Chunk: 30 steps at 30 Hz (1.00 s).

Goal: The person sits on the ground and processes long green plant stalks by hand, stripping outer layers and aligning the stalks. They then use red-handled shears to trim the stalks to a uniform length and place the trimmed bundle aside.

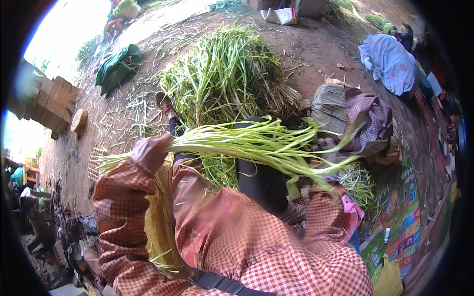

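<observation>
A bundle of long green leafy stalks with pale stem ends lies across my lap, raised over my knees. My left hand, mostly hidden by brownish cloth at the end of a checked sleeve, grips it near the stem ends, which stick out to the left. At the leaf tips on the right, my right hand is a greyish blur, partly behind the leaves. Whether its fingers close on any leaves cannot be made out. Just beyond my knees stands a large heap of the same kind of stalks.
A sack with checked cloth on it stands right of the heap. More cut leaves lie beside a colourful printed mat. Green cloth and stacked bricks are at left. Blue cloth covers something at far right.
</observation>
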{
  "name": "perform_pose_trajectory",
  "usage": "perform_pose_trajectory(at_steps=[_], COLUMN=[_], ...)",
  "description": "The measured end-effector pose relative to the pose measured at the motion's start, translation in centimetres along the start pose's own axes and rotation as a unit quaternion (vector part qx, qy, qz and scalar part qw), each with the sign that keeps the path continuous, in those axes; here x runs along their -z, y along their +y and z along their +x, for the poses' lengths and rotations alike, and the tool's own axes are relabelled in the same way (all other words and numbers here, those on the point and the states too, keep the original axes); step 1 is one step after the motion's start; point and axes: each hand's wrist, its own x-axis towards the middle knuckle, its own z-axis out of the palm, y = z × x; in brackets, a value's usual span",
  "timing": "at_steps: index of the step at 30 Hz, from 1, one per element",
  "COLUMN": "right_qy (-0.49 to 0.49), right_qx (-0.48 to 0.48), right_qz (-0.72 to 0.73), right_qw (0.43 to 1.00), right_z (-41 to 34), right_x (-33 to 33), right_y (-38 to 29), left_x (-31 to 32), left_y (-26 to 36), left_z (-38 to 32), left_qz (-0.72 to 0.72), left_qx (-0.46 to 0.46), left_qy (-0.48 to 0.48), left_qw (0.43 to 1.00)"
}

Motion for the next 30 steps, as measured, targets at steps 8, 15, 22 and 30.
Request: perform_pose_trajectory(at_steps=[8,15,22,30], right_qy=[-0.178,-0.307,-0.330,-0.371], right_qx=[0.331,0.598,0.386,0.151], right_qz=[0.075,-0.294,-0.387,-0.508], right_qw=[0.924,0.680,0.769,0.763], right_z=[-3.6,-13.9,-3.9,-2.1], right_x=[0.5,-15.0,-4.8,-2.6], right_y=[-16.5,-14.4,-4.9,1.1], left_x=[8.2,10.4,7.6,5.4], left_y=[3.7,10.5,3.2,3.0], left_z=[3.2,3.9,-2.3,-4.3], left_qz=[0.080,0.070,0.055,0.036], left_qx=[-0.043,-0.108,-0.095,-0.041], left_qy=[0.144,0.221,0.188,0.146], left_qw=[0.986,0.967,0.976,0.988])
